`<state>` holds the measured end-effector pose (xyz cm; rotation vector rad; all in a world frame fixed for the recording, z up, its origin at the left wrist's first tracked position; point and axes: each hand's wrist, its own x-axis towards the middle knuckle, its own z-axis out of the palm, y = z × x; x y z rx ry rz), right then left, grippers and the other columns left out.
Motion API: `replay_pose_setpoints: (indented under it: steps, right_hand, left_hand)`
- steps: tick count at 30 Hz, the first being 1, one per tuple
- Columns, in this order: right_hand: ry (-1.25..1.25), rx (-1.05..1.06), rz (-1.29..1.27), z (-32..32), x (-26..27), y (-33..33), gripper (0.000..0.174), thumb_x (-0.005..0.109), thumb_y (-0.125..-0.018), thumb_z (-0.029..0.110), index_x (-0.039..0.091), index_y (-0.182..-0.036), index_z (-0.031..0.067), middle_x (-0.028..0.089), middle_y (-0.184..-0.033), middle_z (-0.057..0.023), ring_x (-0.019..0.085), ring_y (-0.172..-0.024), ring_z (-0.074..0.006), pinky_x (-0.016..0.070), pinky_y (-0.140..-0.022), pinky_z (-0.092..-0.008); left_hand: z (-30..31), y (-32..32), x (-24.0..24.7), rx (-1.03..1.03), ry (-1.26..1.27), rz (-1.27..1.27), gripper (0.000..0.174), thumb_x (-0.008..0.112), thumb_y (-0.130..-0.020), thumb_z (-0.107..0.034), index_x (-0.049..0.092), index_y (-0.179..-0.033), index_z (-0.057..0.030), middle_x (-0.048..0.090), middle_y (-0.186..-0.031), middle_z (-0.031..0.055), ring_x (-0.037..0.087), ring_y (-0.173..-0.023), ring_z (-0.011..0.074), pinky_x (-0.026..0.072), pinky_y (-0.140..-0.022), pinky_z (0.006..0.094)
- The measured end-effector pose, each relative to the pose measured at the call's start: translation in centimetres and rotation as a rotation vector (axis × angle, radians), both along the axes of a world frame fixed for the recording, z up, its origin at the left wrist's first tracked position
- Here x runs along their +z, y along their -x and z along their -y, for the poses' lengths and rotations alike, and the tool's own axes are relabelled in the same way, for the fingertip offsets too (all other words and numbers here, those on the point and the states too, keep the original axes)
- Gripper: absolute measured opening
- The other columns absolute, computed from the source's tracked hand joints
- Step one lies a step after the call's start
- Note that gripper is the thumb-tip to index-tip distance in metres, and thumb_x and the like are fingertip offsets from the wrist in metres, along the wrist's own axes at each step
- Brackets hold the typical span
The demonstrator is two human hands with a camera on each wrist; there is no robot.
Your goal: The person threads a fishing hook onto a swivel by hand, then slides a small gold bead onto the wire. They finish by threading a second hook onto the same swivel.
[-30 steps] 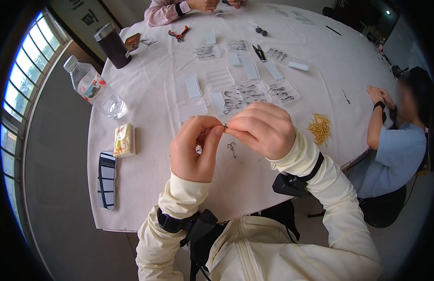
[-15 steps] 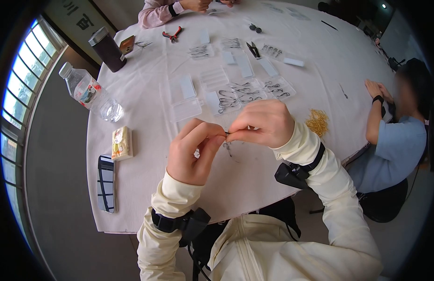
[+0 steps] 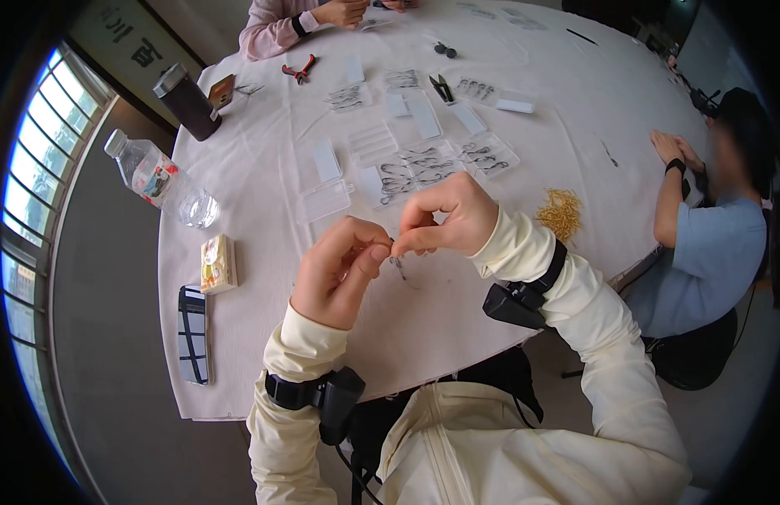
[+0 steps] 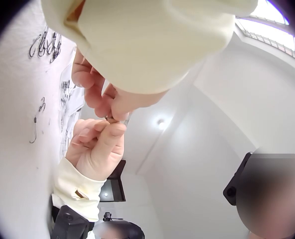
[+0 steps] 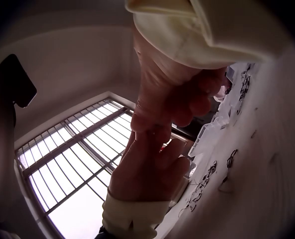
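Both my hands are raised over the white tablecloth (image 3: pixel 264 194), fingertips meeting. My left hand (image 3: pixel 375 250) and right hand (image 3: pixel 404 246) pinch one small metal hook (image 3: pixel 393 247) between thumbs and forefingers. In the left wrist view the same small piece (image 4: pixel 110 119) sits where the left hand (image 4: pixel 103 105) and right hand (image 4: pixel 107 130) meet. The right wrist view shows my right hand (image 5: pixel 157 124) above the left hand's fingers (image 5: pixel 147 164); the piece is hidden there. A loose dark hook (image 3: pixel 399 269) lies on the cloth just below my hands.
Clear plastic boxes of dark hooks (image 3: pixel 407 172) lie beyond my hands, a pile of gold hooks (image 3: pixel 560 212) to the right. A water bottle (image 3: pixel 159 181), dark tumbler (image 3: pixel 186 103), small yellow box (image 3: pixel 218 263) and phone (image 3: pixel 193 332) sit left. Red pliers (image 3: pixel 298 69) lie far. Two more people (image 3: pixel 710 244) sit at the table.
Both hands have shifted slightly left and nearer to me, still pinching the small hook. The right hand's fingers have tightened into a finer pinch.
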<state>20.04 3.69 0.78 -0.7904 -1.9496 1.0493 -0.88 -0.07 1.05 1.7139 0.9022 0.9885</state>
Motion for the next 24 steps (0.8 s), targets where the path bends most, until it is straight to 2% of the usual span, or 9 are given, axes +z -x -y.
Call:
replay_pose_setpoints:
  steps: [2, 3, 5, 6, 8, 15, 18, 20, 24]
  right_hand:
    - [0.179, 0.049, -0.029, 0.0, -0.2, 0.2, 0.023, 0.079, -0.077, 0.02, 0.064, -0.068, 0.0045, 0.061, -0.06, 0.0001, 0.055, -0.053, -0.0058, 0.0423, -0.049, -0.0206]
    - [0.179, 0.049, -0.03, -0.1, -0.4, 0.1, 0.023, 0.079, -0.077, 0.02, 0.064, -0.068, 0.0045, 0.061, -0.06, 0.0001, 0.055, -0.053, -0.0058, 0.0423, -0.049, -0.0206]
    - [0.102, 0.037, 0.01, -0.3, -0.7, 0.1, 0.036, 0.076, -0.08, 0.033, 0.061, -0.066, 0.0038, 0.059, -0.058, 0.0003, 0.053, -0.051, -0.0054, 0.0414, -0.047, -0.0203]
    - [0.101, 0.037, 0.009, -0.2, -0.7, 0.2, 0.036, 0.076, -0.08, 0.033, 0.061, -0.066, 0.0038, 0.059, -0.058, 0.0003, 0.053, -0.051, -0.0054, 0.0414, -0.047, -0.0203]
    - [0.203, -0.007, -0.054, -0.1, -0.7, 0.4, 0.042, 0.074, -0.081, 0.038, 0.058, -0.062, 0.0044, 0.055, -0.055, 0.0019, 0.05, -0.049, -0.0049, 0.0391, -0.046, -0.0205]
    - [0.217, -0.036, -0.061, -0.2, -0.1, 0.0, 0.044, 0.064, -0.091, 0.035, 0.05, -0.06, 0.0065, 0.051, -0.056, 0.0034, 0.047, -0.05, -0.0041, 0.0367, -0.046, -0.0194]
    - [0.274, -0.02, -0.189, -0.3, -0.1, 0.2, 0.035, 0.064, -0.091, 0.03, 0.058, -0.069, 0.0036, 0.058, -0.063, 0.0004, 0.051, -0.057, -0.0054, 0.0419, -0.053, -0.02]
    - [0.235, 0.072, -0.278, -0.5, -0.8, 0.4, 0.02, 0.062, -0.091, 0.021, 0.063, -0.082, 0.0024, 0.062, -0.073, -0.0013, 0.054, -0.066, -0.0063, 0.0443, -0.061, -0.0213]
    - [0.168, 0.149, -0.263, -0.5, -1.8, 0.8, 0.016, 0.061, -0.09, 0.017, 0.066, -0.093, 0.0013, 0.063, -0.08, -0.0015, 0.055, -0.071, -0.0072, 0.0456, -0.064, -0.0228]
  left_hand:
    - [0.1, -0.1, 0.2, -0.016, 0.075, -0.015, 0.006, 0.054, -0.094, -0.006, 0.056, -0.096, -0.0011, 0.056, -0.084, 0.0027, 0.051, -0.072, 0.0084, 0.0431, -0.065, 0.0231]
    - [0.1, -0.1, 0.2, -0.016, 0.075, -0.015, 0.006, 0.054, -0.094, -0.006, 0.056, -0.096, -0.0011, 0.056, -0.084, 0.0027, 0.051, -0.072, 0.0084, 0.0431, -0.065, 0.0231]
    - [0.1, -0.1, 0.1, -0.002, 0.06, 0.0, 0.007, 0.053, -0.095, -0.008, 0.056, -0.097, -0.0017, 0.058, -0.084, 0.0021, 0.051, -0.073, 0.0083, 0.0434, -0.066, 0.0228]
    - [0.1, -0.2, 0.1, -0.003, 0.06, -0.001, 0.007, 0.053, -0.095, -0.008, 0.056, -0.097, -0.0017, 0.058, -0.084, 0.0021, 0.051, -0.073, 0.0083, 0.0434, -0.066, 0.0228]
    - [0.2, -0.3, 0.2, 0.0, 0.107, 0.089, 0.009, 0.053, -0.096, -0.01, 0.056, -0.098, -0.0016, 0.058, -0.085, 0.0018, 0.052, -0.073, 0.0084, 0.0435, -0.066, 0.0225]
    - [-0.2, -0.1, -0.3, -0.029, 0.157, 0.169, 0.013, 0.052, -0.097, -0.016, 0.054, -0.098, -0.0031, 0.061, -0.087, 0.0035, 0.05, -0.07, 0.0075, 0.0409, -0.062, 0.0206]
    - [-0.5, 0.0, -0.7, -0.042, 0.187, 0.265, 0.014, 0.051, -0.098, -0.018, 0.053, -0.097, -0.0038, 0.061, -0.087, 0.0036, 0.048, -0.067, 0.007, 0.0393, -0.059, 0.0202]
    - [-0.5, 0.1, -0.8, -0.032, 0.217, 0.324, 0.013, 0.051, -0.098, -0.017, 0.053, -0.097, -0.0039, 0.061, -0.087, 0.004, 0.048, -0.064, 0.007, 0.0389, -0.057, 0.0206]
    - [-0.7, 0.1, -0.8, -0.001, 0.207, 0.359, 0.013, 0.05, -0.098, -0.017, 0.053, -0.097, -0.0034, 0.06, -0.086, 0.0043, 0.047, -0.063, 0.0069, 0.0384, -0.056, 0.0206]
